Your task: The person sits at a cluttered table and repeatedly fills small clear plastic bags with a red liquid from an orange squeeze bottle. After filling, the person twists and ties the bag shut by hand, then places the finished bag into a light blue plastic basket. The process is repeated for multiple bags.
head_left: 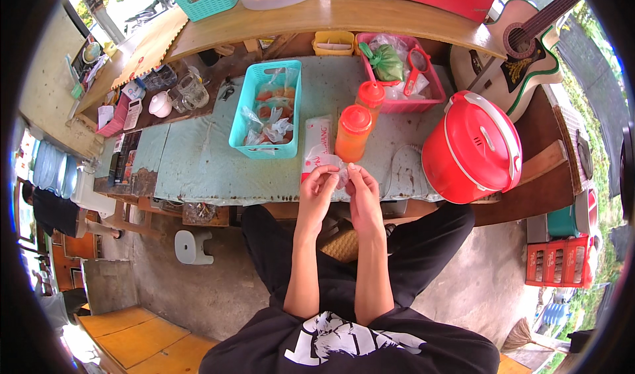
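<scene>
My left hand [319,183] and my right hand [361,183] meet at the near edge of a pale green table [192,165]. Together they pinch a small clear plastic bag [341,173] between the fingertips. Just beyond the hands lies a white packet with red print [316,142]. Two orange squeeze bottles [352,132] with red caps stand right behind it. A teal basket [241,119] further left holds several small filled clear bags with orange contents.
A large red lidded pot [472,146] sits at the right. A pink basket [433,76] holds a green bag and plastic wraps. A guitar [522,49] leans at the far right. Glass mugs [187,93] stand at the left; a red crate [559,261] sits on the ground.
</scene>
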`<act>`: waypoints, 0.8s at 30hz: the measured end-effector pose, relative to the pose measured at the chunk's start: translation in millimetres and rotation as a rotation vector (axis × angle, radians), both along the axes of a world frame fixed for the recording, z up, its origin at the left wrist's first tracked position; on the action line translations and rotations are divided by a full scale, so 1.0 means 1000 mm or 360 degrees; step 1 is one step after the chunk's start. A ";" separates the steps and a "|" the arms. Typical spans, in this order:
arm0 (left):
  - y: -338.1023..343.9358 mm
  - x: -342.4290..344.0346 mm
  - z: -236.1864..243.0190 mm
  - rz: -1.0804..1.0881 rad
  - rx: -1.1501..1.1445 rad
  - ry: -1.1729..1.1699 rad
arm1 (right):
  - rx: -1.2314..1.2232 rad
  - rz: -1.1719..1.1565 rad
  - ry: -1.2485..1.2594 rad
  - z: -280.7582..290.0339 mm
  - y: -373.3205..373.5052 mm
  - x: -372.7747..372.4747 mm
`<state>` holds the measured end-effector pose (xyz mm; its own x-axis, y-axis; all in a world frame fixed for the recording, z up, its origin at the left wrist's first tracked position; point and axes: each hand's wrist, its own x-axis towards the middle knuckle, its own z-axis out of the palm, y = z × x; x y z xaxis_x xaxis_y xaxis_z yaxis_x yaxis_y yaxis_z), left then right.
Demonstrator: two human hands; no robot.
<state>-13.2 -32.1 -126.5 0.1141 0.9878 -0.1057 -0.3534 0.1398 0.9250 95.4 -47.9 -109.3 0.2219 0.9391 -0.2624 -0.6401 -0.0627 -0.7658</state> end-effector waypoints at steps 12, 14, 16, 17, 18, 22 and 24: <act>-0.005 -0.002 0.002 0.0005 0.0342 0.0741 | 0.0255 0.0089 -0.0423 -0.018 -0.001 0.009; -0.004 -0.004 -0.002 -0.0044 0.0051 0.0224 | 0.0201 0.0125 -0.0459 -0.013 -0.001 0.009; -0.002 -0.006 -0.011 -0.0084 -0.0132 -0.0231 | 0.0167 0.0181 -0.0459 -0.011 -0.002 0.010; -0.001 -0.006 -0.018 -0.0100 -0.0170 -0.0427 | 0.0161 0.0218 -0.0440 -0.013 -0.001 0.012; 0.000 -0.005 -0.018 -0.0114 -0.0205 -0.0625 | 0.0157 0.0257 -0.0424 -0.011 0.000 0.013; 0.001 0.003 -0.008 -0.0035 -0.0235 -0.0775 | 0.0142 0.0280 -0.0231 -0.009 0.000 0.012; 0.000 0.003 -0.011 -0.0036 -0.0243 -0.0720 | 0.0136 0.0306 -0.0074 -0.018 0.002 0.014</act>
